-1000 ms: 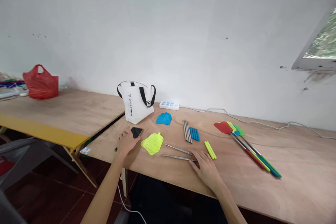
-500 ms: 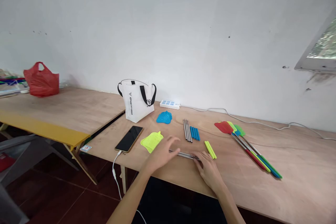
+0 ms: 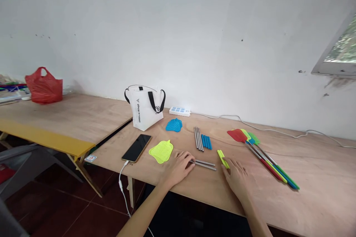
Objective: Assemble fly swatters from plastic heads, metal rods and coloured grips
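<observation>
On the plywood table, the left hand is laid palm-down over the near ends of two thin silver metal rods, fingers loosely spread and touching them, nothing gripped as far as can be seen. The right hand is laid flat and open just beside the pair of short lime-green plastic grip sleeves, fingertips at their near end; whether contact is made cannot be told. The rods are lying side by side at the table's front, between the two hands, pointing right toward the green sleeves. The rods are judged light, stiff and smooth, likely to roll or slip on the wood; a pinch near one end or around the middle is judged the best hold. The sleeves are judged light and slightly soft, easily picked up by a pinch across their width. Further back, a bundle of silver rods is seen touching a row of blue grip sleeves. A yellow mesh swatter head lies just left of the left hand, a blue mesh swatter head behind it. A black phone on a white cable, a white tote bag with black handles, a white power strip and finished multicoloured fly swatters are also noted.
</observation>
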{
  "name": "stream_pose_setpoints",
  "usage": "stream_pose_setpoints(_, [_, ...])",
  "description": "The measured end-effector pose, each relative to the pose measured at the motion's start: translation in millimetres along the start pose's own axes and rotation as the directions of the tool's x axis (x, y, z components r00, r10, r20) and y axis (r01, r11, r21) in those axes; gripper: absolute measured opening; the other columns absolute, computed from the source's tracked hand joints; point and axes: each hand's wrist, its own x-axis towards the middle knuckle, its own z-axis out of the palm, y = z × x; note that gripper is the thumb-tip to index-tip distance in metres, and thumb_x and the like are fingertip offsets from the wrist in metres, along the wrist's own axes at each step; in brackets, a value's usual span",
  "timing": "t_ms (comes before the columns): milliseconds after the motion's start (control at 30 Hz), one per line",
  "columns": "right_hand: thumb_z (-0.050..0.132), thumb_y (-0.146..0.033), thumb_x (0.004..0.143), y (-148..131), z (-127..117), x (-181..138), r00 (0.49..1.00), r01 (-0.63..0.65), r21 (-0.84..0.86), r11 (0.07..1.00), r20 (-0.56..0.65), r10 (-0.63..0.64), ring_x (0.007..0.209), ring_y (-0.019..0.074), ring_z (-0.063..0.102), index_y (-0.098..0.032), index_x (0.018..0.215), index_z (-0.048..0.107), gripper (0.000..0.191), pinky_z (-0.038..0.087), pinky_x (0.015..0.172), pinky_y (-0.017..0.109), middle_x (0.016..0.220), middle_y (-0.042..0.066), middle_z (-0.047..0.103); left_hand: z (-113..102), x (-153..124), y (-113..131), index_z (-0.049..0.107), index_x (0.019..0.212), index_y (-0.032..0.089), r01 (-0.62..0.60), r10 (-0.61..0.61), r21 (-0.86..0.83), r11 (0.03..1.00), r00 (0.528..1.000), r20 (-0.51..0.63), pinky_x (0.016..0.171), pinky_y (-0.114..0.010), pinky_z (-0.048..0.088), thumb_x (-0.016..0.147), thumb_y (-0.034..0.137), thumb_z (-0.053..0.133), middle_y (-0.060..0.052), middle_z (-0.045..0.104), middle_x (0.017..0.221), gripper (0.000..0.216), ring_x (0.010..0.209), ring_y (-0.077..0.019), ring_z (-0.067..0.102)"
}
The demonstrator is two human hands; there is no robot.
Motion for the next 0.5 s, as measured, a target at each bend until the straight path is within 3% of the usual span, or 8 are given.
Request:
stream_pose_setpoints(167, [0.044, -0.034, 0.096, 8.5, 2.0, 0.6, 0.997, -0.063, -0.003, 0.998, 0.038, 0.063, 0.096, 0.0260, 0.064, -0.026, 0.103, 0.063, 0.022, 0.044, 0.079, 0.038, 0.095, 0.006, 0.072, 4.5, 0.0, -3.2, 0.064, 0.103, 0.024, 0.064, -0.064, 0.033, 0.997, 0.998, -0.024, 0.094, -0.037, 0.038, 0.102, 0.036, 0.057, -0.001, 0.063, 0.108, 0.014, 0.106, -0.0209, 0.058])
stream_pose_setpoints(333, [0.044, -0.044, 0.099, 4.7, -2.6, 0.0, 0.995, -0.090, 0.024, 0.996, 0.040, 0.089, 0.103, 0.0271, 0.062, -0.027, 0.099, 0.063, 0.025, 0.044, 0.081, 0.041, 0.109, 0.005, 0.070, 5.2, 0.1, -4.0, 0.066, 0.105, 0.026, 0.028, -0.027, 0.038, 0.999, 0.999, -0.034, 0.095, -0.038, 0.038, 0.099, 0.039, 0.061, 0.000, 0.061, 0.115, 0.014, 0.107, -0.0216, 0.057])
stream_pose_setpoints(500, [0.040, -0.037, 0.102, 7.7, -4.6, 2.5, 1.000, -0.005, 0.181, 0.984, 0.014, 0.003, 0.105, 0.0247, 0.061, -0.027, 0.101, 0.065, 0.027, 0.046, 0.083, 0.039, 0.115, 0.006, 0.069, 5.2, 2.4, -3.1, 0.063, 0.097, 0.023, 0.105, -0.095, 0.113, 0.988, 0.992, -0.088, 0.090, -0.039, 0.039, 0.103, 0.032, 0.053, -0.003, 0.061, 0.107, 0.015, 0.100, -0.0222, 0.057])
